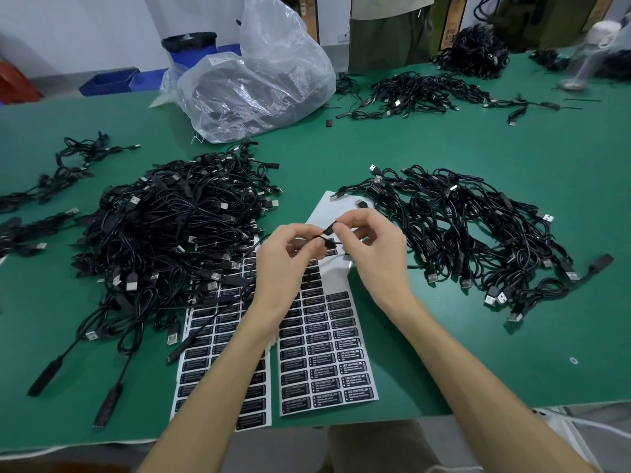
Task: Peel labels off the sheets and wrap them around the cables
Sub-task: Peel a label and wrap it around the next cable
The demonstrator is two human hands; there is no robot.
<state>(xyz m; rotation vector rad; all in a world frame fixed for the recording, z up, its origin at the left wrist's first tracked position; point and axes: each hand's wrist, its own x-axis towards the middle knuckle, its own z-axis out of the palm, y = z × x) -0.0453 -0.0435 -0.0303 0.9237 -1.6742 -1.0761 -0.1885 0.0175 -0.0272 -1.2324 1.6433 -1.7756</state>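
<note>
Green matting covers the workbench (444,148), with a white wall and blue bins (109,81) beyond its far edge and a standing person (389,29) partly visible at the far side. Largest among the objects is a crumpled clear plastic bag (273,73) holding dark contents at the far centre. Next is a dense heap of black USB cables (170,233) at the left, which spills over the upper corner of the left label sheet (222,336). A looser spread of cables (461,233) lies to the right, and further piles (426,93) lie along the far edge. Both forearms cross the sheets and hide part of them. The right label sheet (327,353) lies just beside the left one. Each has a white backing with rows of black rectangular labels; the white print "LED CONTROLLER" can be read on the right sheet, whose upper part is bare backing. Above that bare area, the left hand (283,264) pinches a thin black cable (327,241) between thumb and forefinger, the other fingers curled. The right hand (375,247) pinches a small black label (329,230) by its fingertips, the label standing up from the cable at the point where the hands meet. Whether the label adheres fully cannot be told.
</note>
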